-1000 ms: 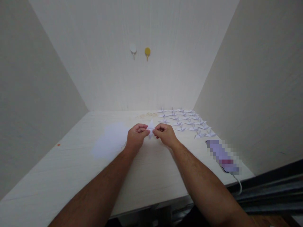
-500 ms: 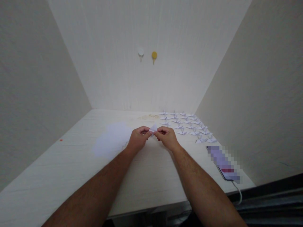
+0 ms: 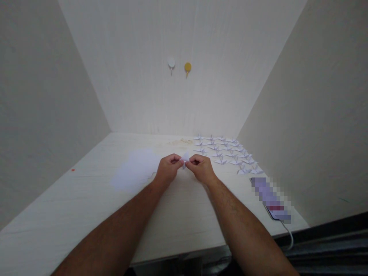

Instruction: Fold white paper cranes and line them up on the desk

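Note:
A small piece of folded white paper [image 3: 185, 156] is pinched between my two hands, above the middle of the pale table. My left hand [image 3: 169, 168] grips its left side with thumb and fingers. On its right side, the thumb and fingers of my right hand [image 3: 200, 167] are closed too. The thumbs are close together, with a bit of paper showing below them. Several folded paper cranes [image 3: 220, 161] stand in rows beyond and to the right of my right hand. To the left of my left hand lies white paper [image 3: 136, 168], its outline blurred.
At the right of the table [image 3: 178, 222] lies a phone [image 3: 268, 199], its screen pixelated, with a white cable [image 3: 291, 237] over the front edge. Walls enclose the back and both sides. A white hook [image 3: 171, 63] and a yellow hook [image 3: 188, 67] are on the back wall.
Both hands have shifted very slightly, the right one a little to the left, and the folded paper between them is tilted a bit differently. Both still hold it.

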### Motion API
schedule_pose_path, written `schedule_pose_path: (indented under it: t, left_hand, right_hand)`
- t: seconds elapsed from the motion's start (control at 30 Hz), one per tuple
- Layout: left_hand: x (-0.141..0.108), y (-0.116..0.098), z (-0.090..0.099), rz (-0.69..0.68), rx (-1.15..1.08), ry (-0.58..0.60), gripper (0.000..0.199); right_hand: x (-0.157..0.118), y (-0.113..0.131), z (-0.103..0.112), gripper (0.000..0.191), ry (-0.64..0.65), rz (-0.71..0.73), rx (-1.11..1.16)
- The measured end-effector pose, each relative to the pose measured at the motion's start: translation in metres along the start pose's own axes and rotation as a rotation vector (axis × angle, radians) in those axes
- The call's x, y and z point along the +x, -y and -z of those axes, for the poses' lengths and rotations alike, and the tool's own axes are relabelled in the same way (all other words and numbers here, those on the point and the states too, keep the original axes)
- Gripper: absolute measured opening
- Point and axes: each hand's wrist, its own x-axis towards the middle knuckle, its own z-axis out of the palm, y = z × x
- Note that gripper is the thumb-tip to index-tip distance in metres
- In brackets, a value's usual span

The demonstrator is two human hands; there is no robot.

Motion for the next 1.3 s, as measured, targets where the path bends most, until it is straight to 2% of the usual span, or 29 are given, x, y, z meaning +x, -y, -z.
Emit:
schedule_pose_path:
  t: [0.2,0.4,0.53,0.7,0.8,0.93,1.07,1.3]
  left_hand:
    - [0.002,0.001,0.003,-0.055,0.079,0.062,0.018]
    - [0.005,0.004,0.005,-0.092,0.132,0.076,0.018]
    - [0.005,0.003,0.005,-0.080,0.139,0.104,0.016]
    - [0.003,-0.002,0.005,-0.048,0.154,0.072,0.017]
    - [0.001,-0.004,0.004,0.009,0.086,0.053,0.020]
    - [0.003,0.000,0.003,0.099,-0.124,0.067,0.031]
    - [0.006,0.006,0.002,0.133,-0.218,0.004,0.030]
    - [0.006,0.010,0.000,0.180,-0.261,-0.008,0.032]
  right_hand:
    - [0.002,0.002,0.003,0.018,-0.033,0.035,-0.071]
    - [0.003,-0.001,0.004,0.021,0.011,0.018,-0.059]
    - [0.001,-0.002,0.003,0.024,0.027,0.020,-0.078]
    - [0.001,-0.001,0.002,0.029,0.045,0.002,-0.080]
    - [0.002,0.001,0.003,0.028,0.018,-0.048,-0.066]
    - [0.004,-0.002,0.002,0.022,-0.010,-0.097,0.000]
    - [0.004,-0.006,0.002,0.028,-0.062,-0.005,0.081]
    - [0.004,-0.005,0.005,0.014,-0.048,0.197,-0.091]
